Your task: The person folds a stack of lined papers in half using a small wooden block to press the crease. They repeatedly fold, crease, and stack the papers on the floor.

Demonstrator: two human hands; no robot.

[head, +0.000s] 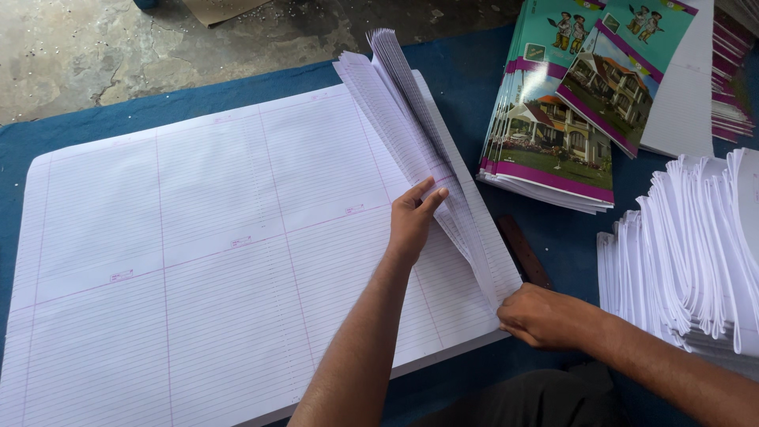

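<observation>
A: What is gripped?

B: The near right corner of a fanned batch of ruled white sheets is pinched shut by the right hand. The fan is steadied by the left hand, fingers flat and spread, nothing clasped.

A: Where is it?

B: At the right edge of a large ruled paper stack on blue cloth. Counting appears under way; a firm pinch seems needed. Further right, colourful house-picture covers and white folded paper are seen.
</observation>
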